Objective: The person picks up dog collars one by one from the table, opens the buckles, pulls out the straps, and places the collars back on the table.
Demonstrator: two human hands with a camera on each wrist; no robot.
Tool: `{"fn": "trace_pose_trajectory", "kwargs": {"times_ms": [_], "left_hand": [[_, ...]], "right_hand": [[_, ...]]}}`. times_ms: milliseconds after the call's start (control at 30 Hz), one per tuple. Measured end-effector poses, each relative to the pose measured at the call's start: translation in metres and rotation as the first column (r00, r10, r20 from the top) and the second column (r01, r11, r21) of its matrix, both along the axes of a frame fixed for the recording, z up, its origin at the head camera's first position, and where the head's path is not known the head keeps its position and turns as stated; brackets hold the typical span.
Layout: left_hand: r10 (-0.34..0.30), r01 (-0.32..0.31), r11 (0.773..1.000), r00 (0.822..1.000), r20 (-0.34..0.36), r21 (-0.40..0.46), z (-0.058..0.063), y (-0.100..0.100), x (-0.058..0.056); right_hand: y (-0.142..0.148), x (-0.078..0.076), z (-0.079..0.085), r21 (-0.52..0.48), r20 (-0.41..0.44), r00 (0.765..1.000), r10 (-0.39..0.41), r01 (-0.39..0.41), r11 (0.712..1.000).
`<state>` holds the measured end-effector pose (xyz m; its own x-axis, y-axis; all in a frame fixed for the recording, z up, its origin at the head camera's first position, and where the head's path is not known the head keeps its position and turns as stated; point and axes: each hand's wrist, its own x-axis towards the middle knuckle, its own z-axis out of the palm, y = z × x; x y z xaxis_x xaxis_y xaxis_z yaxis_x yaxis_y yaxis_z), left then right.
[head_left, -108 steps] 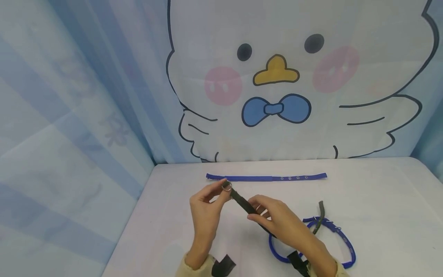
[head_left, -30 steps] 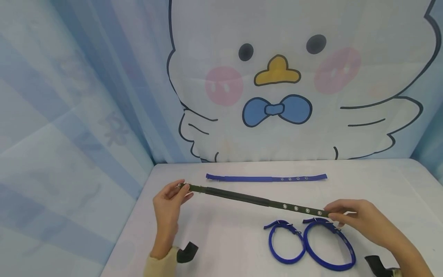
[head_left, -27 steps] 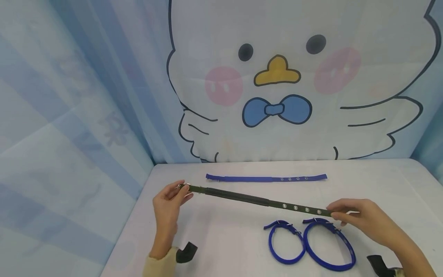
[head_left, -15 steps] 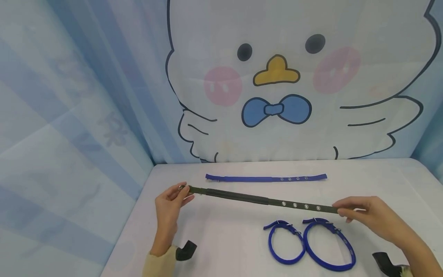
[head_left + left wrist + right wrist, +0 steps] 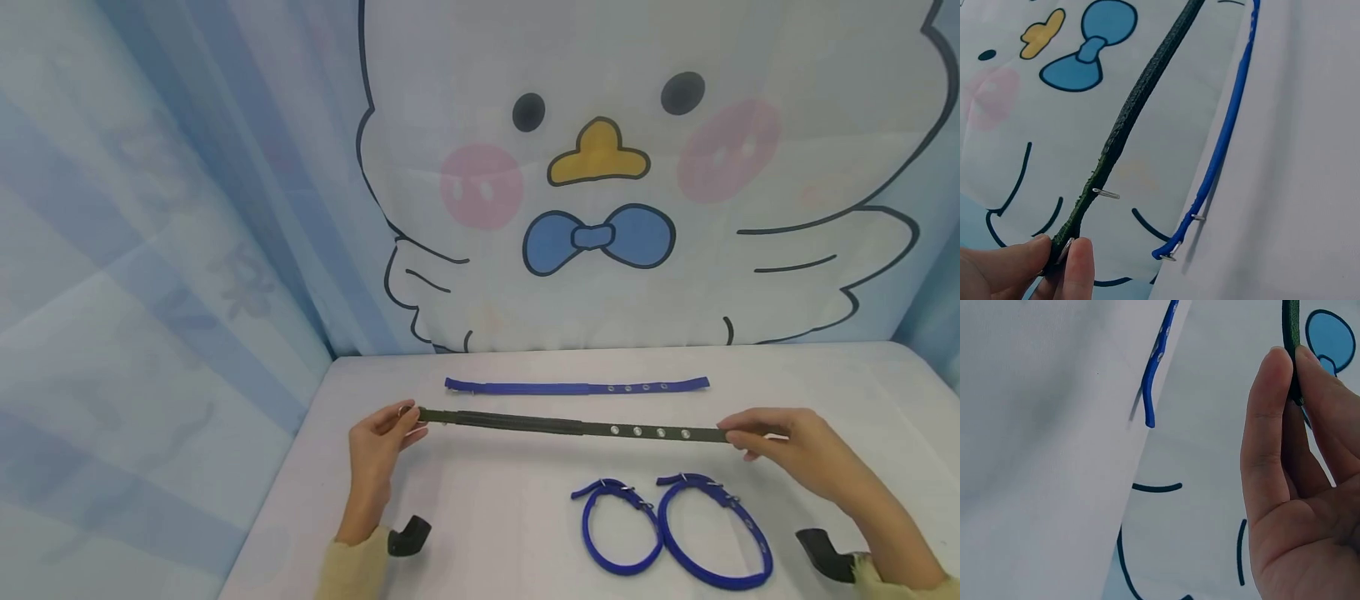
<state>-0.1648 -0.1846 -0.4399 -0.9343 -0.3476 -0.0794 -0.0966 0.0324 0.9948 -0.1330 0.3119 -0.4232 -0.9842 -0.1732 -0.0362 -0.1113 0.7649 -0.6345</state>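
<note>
A dark green collar point(image 5: 517, 423) with a padded middle and several metal eyelets is stretched nearly level above the table. My left hand point(image 5: 377, 446) pinches its buckle end between thumb and fingers; in the left wrist view the collar point(image 5: 1141, 87) runs up and away from the fingertips, and a metal loop sticks out from it. At the other end my right hand point(image 5: 806, 454) pinches the plain tip. The right wrist view shows that tip of the collar point(image 5: 1292, 362) between thumb and finger, its end poking out just below them.
Behind the green collar a blue collar point(image 5: 532, 388) lies straight along the back of the white table point(image 5: 480, 517). Two blue collars buckled into rings, a smaller one point(image 5: 587, 533) and a larger one point(image 5: 765, 542), lie side by side at the front right. A printed curtain point(image 5: 600, 308) hangs behind.
Earlier the green collar hung slanted with the hands close together and part of it loose. Now the hands are far apart, the collar is drawn straight, and its right end has risen.
</note>
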Motion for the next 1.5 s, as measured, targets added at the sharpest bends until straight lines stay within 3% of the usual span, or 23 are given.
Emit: {"fn": "trace_pose_trajectory", "kwargs": {"times_ms": [400,600,733,1100,1300,1500], "left_hand": [[-0.027,0.027,0.999,0.999,0.027,-0.020,-0.015,0.007,-0.016],[-0.029,0.031,0.999,0.998,0.052,-0.029,-0.020,0.011,-0.024],[-0.040,0.040,0.999,0.998,0.039,-0.011,-0.025,0.012,-0.031],[-0.045,0.046,0.999,0.997,0.059,-0.024,-0.039,0.015,-0.044],[-0.061,0.065,0.997,0.994,0.091,-0.049,-0.044,0.015,-0.046],[-0.070,0.073,0.996,0.994,0.078,-0.043,-0.048,0.019,-0.047]], "right_hand": [[0.001,-0.025,-0.006,0.015,-0.054,0.997,-0.051,0.052,0.999],[0.016,-0.050,-0.039,0.026,-0.105,0.988,-0.109,0.112,0.993],[0.024,-0.063,-0.058,0.015,-0.093,0.987,-0.133,0.135,0.991],[-0.006,-0.057,-0.023,0.004,0.003,0.988,-0.154,0.154,0.988],[-0.005,-0.060,-0.027,0.034,0.096,0.982,-0.165,0.162,0.986],[-0.002,-0.066,-0.034,0.041,0.127,0.978,-0.165,0.161,0.986]]}}
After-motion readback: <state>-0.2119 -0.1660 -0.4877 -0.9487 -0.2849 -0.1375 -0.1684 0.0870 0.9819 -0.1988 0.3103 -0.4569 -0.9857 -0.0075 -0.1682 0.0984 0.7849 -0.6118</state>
